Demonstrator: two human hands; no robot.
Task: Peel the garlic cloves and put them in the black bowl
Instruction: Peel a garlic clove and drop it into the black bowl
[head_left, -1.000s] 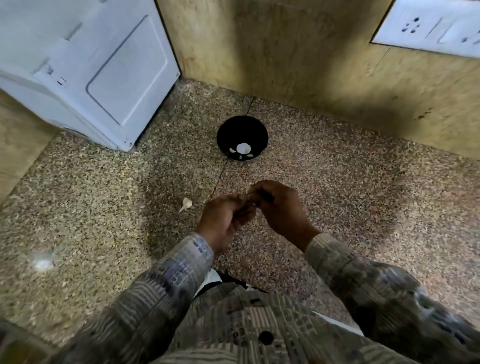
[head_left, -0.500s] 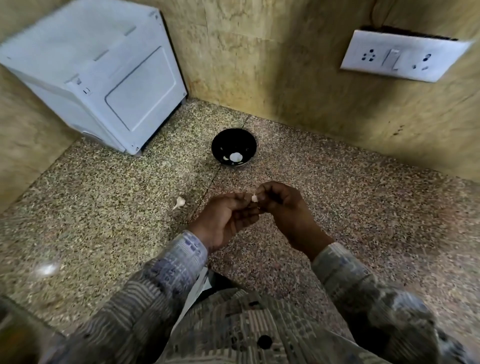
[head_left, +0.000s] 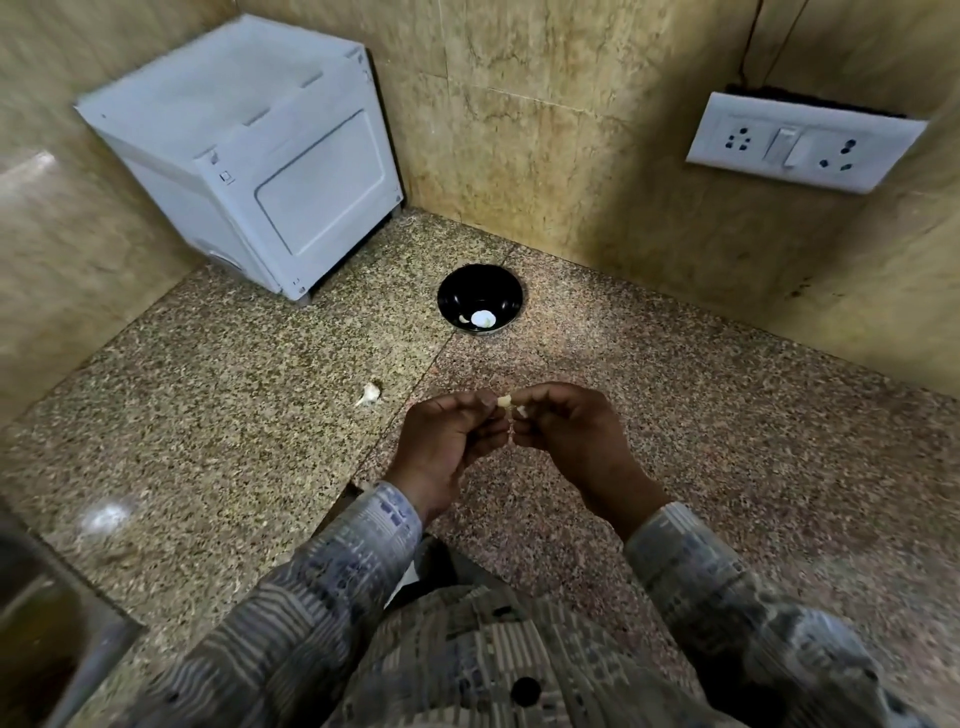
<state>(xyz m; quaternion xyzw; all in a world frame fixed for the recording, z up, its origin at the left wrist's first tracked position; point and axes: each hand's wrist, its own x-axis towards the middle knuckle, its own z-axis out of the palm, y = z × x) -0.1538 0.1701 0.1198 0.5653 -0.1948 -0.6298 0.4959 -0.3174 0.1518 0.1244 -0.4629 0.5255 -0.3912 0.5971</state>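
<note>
Some peeled cloves (head_left: 482, 318) lie in the far black bowl (head_left: 457, 291); left hand (head_left: 447, 441) and right hand (head_left: 566, 436) pinch a garlic clove (head_left: 504, 400) mid-peel, while a loose clove (head_left: 370, 395) waits at left

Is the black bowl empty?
No, pale garlic pieces lie at the bottom of the bowl.

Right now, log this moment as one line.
step: peeling; left hand: pinches garlic clove; right hand: pinches it too; black bowl: holds peeled cloves; loose clove: on counter
</note>
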